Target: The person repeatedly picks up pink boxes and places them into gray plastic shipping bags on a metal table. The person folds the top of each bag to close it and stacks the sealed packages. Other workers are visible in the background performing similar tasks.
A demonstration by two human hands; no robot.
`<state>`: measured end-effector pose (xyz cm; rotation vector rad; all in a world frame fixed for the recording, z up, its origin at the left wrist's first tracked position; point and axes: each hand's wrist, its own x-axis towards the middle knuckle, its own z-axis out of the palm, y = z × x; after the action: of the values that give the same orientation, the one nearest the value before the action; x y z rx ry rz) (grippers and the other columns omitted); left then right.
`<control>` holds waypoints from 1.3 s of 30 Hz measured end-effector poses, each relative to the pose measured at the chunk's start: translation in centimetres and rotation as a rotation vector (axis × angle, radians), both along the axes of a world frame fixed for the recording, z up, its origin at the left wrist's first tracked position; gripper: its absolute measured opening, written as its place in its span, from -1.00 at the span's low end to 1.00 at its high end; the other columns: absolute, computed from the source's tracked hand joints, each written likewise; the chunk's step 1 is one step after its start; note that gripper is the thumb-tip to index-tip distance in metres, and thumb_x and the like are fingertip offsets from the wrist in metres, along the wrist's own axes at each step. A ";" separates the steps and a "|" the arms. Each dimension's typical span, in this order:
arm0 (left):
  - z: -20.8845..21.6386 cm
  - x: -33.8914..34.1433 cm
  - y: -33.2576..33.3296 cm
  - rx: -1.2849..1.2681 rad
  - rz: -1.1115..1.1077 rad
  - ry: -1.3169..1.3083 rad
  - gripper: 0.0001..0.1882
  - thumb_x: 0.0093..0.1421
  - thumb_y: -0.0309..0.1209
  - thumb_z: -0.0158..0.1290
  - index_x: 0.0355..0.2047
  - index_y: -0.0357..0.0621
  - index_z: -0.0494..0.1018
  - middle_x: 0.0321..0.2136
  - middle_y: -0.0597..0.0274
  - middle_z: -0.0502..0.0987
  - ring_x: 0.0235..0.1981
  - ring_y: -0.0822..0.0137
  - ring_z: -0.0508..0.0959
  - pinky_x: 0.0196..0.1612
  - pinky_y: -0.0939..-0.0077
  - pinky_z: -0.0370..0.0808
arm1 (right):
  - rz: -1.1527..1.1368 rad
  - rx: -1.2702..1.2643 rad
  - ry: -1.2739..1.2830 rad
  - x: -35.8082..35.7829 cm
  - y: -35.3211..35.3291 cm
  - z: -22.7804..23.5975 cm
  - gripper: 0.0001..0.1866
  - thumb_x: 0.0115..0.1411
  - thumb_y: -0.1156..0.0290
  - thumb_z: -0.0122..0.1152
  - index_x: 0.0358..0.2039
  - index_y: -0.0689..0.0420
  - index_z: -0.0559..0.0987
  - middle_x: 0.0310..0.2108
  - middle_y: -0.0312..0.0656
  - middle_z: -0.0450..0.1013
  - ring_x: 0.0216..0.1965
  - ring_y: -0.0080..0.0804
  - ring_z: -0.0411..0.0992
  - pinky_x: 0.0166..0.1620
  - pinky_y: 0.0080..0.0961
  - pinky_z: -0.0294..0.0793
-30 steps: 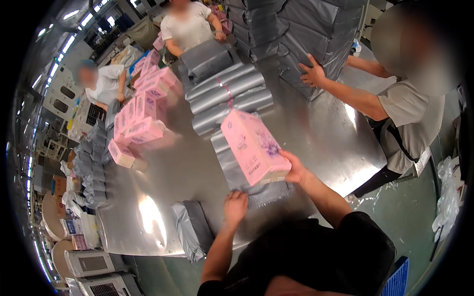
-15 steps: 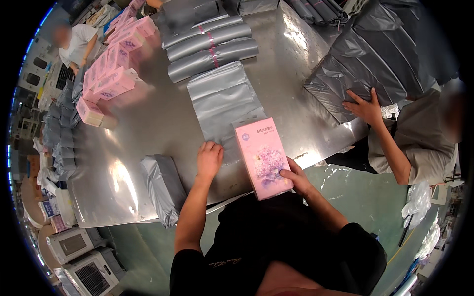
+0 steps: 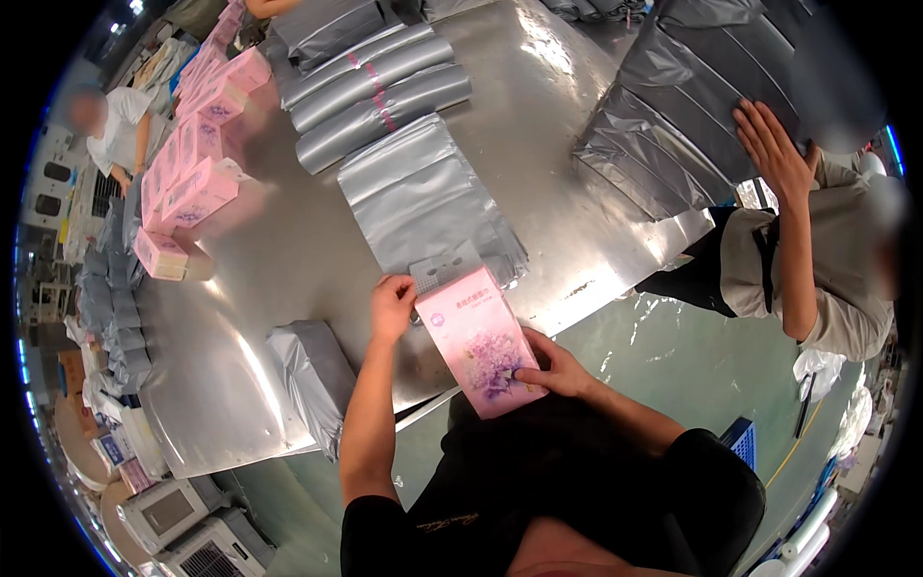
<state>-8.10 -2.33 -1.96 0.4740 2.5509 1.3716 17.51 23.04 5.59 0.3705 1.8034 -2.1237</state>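
Observation:
My right hand (image 3: 558, 370) grips the lower right side of a pink tissue pack (image 3: 476, 332) with a flower print, thumb on top. A grey perforated hanging tab (image 3: 444, 266) sticks out from the pack's upper end. This end overlaps the near edge of a flat stack of grey plastic bags (image 3: 413, 197). Beside the pack's upper left corner is my left hand (image 3: 392, 306), its fingers curled together at the bags' near edge. What those fingers pinch is hidden. A filled grey bag (image 3: 315, 375) lies left of my left forearm, at the table's front edge.
Rolled grey bag bundles (image 3: 380, 111) with pink bands lie beyond the flat stack. Pink tissue packs (image 3: 197, 192) stand in rows along the left of the metal table (image 3: 260, 279). At right, a co-worker's hand (image 3: 777, 154) rests on a large grey sack (image 3: 663, 125). Another person stands far left.
The tissue pack has moved left and tilted, its upper end now beside my left hand. The co-worker's hand has shifted up the large sack. The whole view has turned slightly.

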 end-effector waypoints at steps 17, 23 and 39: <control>8.8 4.3 0.8 -0.023 0.051 0.282 -0.90 0.19 -0.50 0.23 -0.29 -0.19 0.55 -0.22 0.12 0.57 -0.35 0.17 0.66 -0.28 0.32 0.62 | 0.014 1.443 0.984 -18.3 4.7 -0.4 -0.85 0.05 0.35 0.29 -0.34 0.05 0.58 -0.51 -0.25 0.49 -0.43 -0.23 0.54 -0.38 -0.32 0.56; 8.0 8.7 -1.3 -0.064 -0.061 0.510 -0.77 0.15 -0.46 0.27 -0.20 -0.10 0.48 -0.17 0.11 0.56 -0.30 -0.03 0.65 -0.24 0.16 0.63 | 0.089 1.226 1.102 -15.0 4.4 -1.6 -0.71 0.01 0.40 0.37 -0.23 0.08 0.56 -0.43 -0.22 0.51 -0.38 -0.19 0.51 -0.30 -0.28 0.55; 3.5 15.8 -2.4 -0.076 0.103 -0.071 -0.79 0.11 -0.42 0.20 -0.26 -0.21 0.52 -0.39 -0.04 0.62 -0.30 -0.01 0.65 -0.18 0.16 0.57 | 0.367 0.637 0.269 -8.9 6.0 -4.6 -0.81 0.13 0.41 0.36 -0.31 0.16 0.52 -0.35 -0.13 0.56 -0.19 -0.30 0.58 -0.11 -0.33 0.55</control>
<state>7.68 -4.71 1.54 0.2797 2.5908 1.2936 8.61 29.07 0.96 -0.1133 2.4569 -1.3700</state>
